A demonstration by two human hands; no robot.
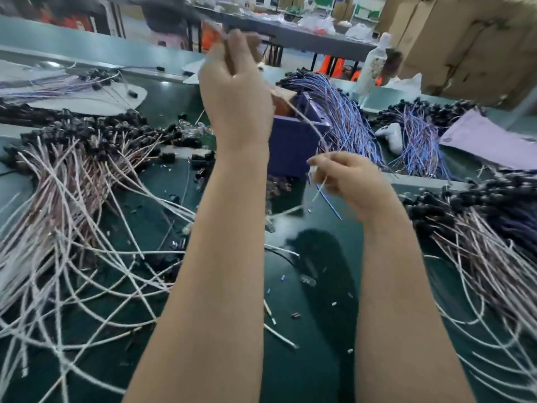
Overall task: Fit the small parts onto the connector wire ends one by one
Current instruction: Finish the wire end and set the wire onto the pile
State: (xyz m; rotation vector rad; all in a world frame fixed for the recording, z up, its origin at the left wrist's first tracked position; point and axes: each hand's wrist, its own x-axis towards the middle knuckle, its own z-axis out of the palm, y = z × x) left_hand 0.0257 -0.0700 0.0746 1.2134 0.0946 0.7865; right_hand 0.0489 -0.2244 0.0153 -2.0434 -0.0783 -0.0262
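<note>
My left hand point(236, 91) is raised high above the bench and pinches the upper end of a thin pale connector wire point(302, 117). The wire slants down and right to my right hand point(347, 183), whose curled fingers hold its lower part, with two bare wire ends point(316, 196) sticking out below the fingers. A small white part seems to sit at my right fingertips, but blur hides it. Tiny loose parts point(334, 303) lie scattered on the green bench point(305, 344) below my arms.
A big heap of white-and-pink wires with black connectors point(87, 175) fills the left. A similar heap point(488, 228) lies right. Blue-white wire bundles point(348, 123) drape behind a purple box point(293, 141). A white bottle point(374, 62) and cardboard boxes point(465, 39) stand at the back right.
</note>
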